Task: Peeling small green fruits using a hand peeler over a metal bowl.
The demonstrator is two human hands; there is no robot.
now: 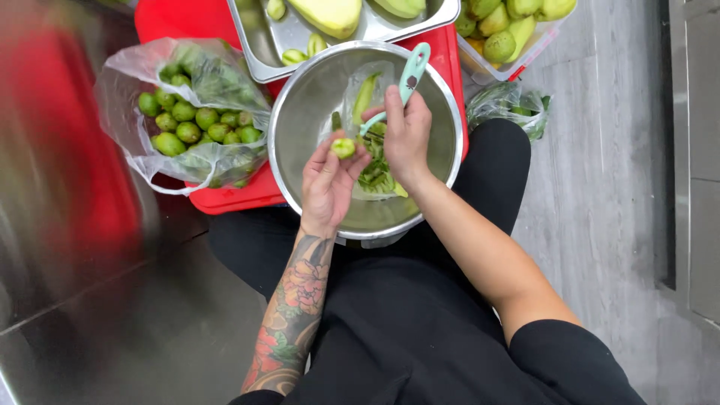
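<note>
My left hand (pixel 328 180) holds a small green fruit (pixel 343 148) between its fingertips over a steel bowl (pixel 300 105). My right hand (pixel 406 135) grips a mint-green peeler (pixel 409 78), its blade end resting against the fruit. Green peelings (pixel 376 174) lie in a clear plastic liner at the bottom of the bowl. The bowl rests on my lap, partly on a red surface (pixel 225 199).
A clear plastic bag of small green fruits (pixel 187 120) lies left of the bowl. A steel tray (pixel 259 37) with peeled pale fruit stands behind it. At the top right, a container of larger green fruit (pixel 504 34) and a small bag (pixel 510 105).
</note>
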